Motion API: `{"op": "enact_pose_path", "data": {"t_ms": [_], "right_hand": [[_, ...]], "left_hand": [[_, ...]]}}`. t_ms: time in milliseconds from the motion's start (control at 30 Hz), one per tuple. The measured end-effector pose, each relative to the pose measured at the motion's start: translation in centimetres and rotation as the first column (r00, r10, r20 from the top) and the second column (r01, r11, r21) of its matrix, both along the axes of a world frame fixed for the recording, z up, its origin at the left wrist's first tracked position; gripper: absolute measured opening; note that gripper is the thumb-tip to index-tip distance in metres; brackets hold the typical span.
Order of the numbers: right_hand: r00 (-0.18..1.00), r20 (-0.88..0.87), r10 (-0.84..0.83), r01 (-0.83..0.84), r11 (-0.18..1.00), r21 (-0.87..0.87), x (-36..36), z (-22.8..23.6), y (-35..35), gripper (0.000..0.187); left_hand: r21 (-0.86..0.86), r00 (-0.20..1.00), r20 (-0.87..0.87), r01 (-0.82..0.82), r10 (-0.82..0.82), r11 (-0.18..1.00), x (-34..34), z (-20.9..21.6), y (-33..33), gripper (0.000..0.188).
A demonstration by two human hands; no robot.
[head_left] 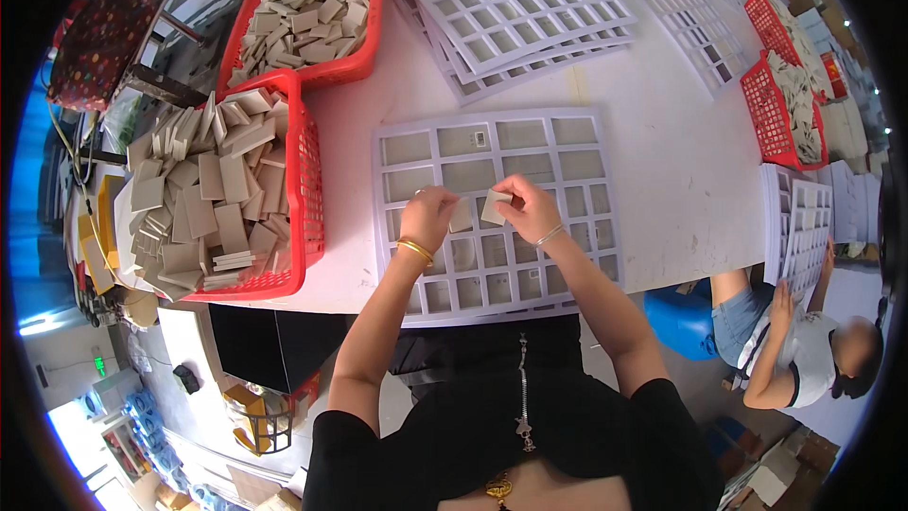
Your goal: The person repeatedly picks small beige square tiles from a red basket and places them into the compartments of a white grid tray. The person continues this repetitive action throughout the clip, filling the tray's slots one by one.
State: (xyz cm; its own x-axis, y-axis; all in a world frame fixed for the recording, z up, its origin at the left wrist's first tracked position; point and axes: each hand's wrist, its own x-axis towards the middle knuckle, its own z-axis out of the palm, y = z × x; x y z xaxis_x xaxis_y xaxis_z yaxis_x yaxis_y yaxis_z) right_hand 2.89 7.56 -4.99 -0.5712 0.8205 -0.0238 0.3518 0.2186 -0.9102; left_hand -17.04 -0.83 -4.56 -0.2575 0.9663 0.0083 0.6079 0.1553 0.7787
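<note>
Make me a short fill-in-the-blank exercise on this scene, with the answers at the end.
1. The left hand and the right hand each hold a tile over the grid frame, making ____ held tiles in all.
2. The silver bracelet is on the person's ____ wrist.
3. Both baskets of tiles on the left side are ____ in colour.

Missing words: two; right; red.

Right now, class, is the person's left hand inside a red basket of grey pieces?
No, the left hand is over the white grid frame, pinching a small grey piece, apart from the nearest red basket.
</note>
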Motion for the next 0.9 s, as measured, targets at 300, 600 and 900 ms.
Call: {"op": "enact_pose_path", "data": {"t_ms": [300,600,900], "right_hand": [[0.981,0.119,0.151,-0.155,0.988,0.028,-0.7,0.6,0.9,0.021],[0.985,0.110,0.136,-0.171,0.884,0.436,-2.4,2.8,-0.1,0.033],[0.948,-0.266,0.175,-0.231,0.953,-0.196,-2.4,6.3,-3.1,0.035]], "left_hand": [[-0.211,0.969,-0.221,0.060,-0.107,0.976,0.8,2.6,0.3,0.013],[0.325,0.673,0.738,-0.294,-0.047,0.899,2.3,0.6,-0.8,0.023],[0.458,0.994,0.104,-0.077,0.032,0.886,0.9,9.5,-4.5,0.038]]}}
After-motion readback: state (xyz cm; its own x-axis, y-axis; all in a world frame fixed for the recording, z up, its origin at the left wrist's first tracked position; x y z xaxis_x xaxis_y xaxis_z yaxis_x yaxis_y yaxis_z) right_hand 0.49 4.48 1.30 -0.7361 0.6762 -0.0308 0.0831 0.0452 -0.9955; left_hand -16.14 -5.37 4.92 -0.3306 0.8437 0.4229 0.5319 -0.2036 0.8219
